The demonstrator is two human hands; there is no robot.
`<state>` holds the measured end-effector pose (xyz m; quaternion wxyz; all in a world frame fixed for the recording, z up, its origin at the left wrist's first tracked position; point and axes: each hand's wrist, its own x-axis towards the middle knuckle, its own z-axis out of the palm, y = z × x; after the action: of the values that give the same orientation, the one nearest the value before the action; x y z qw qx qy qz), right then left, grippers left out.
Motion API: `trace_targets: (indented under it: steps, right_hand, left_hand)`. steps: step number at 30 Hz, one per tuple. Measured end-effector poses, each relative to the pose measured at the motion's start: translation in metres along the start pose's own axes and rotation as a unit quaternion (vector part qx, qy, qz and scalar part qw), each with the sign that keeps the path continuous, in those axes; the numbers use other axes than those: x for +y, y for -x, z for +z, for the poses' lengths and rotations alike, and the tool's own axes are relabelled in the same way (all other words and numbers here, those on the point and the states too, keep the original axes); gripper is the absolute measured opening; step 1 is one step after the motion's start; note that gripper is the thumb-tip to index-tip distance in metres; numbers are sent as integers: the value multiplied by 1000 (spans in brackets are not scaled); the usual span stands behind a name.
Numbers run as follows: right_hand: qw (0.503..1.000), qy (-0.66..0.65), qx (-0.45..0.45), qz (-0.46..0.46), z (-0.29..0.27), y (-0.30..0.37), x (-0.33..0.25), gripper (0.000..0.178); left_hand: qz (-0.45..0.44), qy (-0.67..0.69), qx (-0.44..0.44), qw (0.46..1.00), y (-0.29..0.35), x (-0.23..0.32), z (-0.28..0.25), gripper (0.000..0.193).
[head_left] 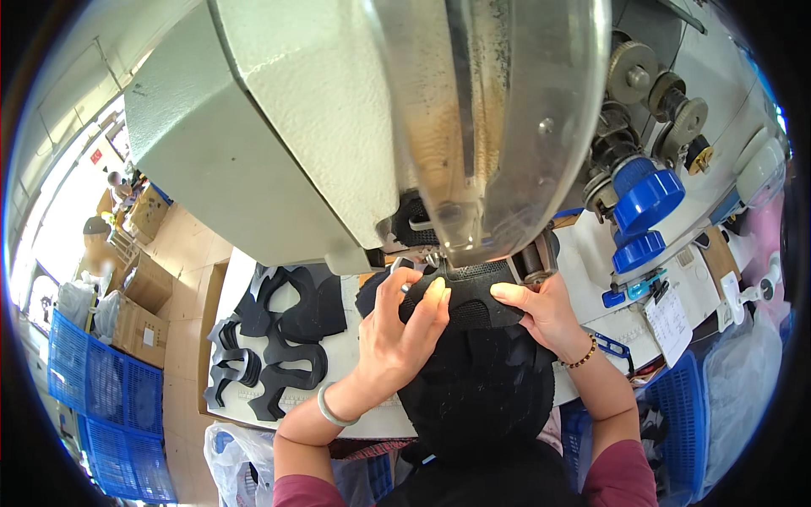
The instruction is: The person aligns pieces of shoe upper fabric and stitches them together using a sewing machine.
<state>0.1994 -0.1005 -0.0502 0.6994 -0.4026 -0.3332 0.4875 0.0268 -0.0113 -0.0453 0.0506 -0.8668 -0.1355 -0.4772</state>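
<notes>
A black mesh fabric piece (481,316) lies curved under the head of a pale grey-green sewing machine (279,160). My left hand (399,325) is at the piece's left edge, its fingers bent and closed on it. Something small and shiny shows by these fingertips, too small to name. From the right, my right hand (549,317) grips the same piece, thumb on top and fingers mostly hidden beneath. A clear plastic shield (541,169) hangs in front of the machine head, just above the piece. The machine's needle cannot be made out.
Stacked black cut pieces (308,308) lie on the white table (338,372) to the left. Blue knobs (649,201) stick out at the right, near a paper sheet (670,325). Blue crates (110,380) and cardboard boxes (139,329) stand far left; another person (118,188) is beyond.
</notes>
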Motion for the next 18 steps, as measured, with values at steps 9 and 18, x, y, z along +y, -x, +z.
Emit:
trace_targets:
  steps: [9,18]
  right_hand:
    - [999,-40,-29,15,-20,-10,9,32]
    - [999,-47,-1,-9,-8,0,12,37]
  left_hand:
    - [-40,-3,14,999,-2,-3,6,23]
    - [-97,-12,9,995,-9,-1,-4,21]
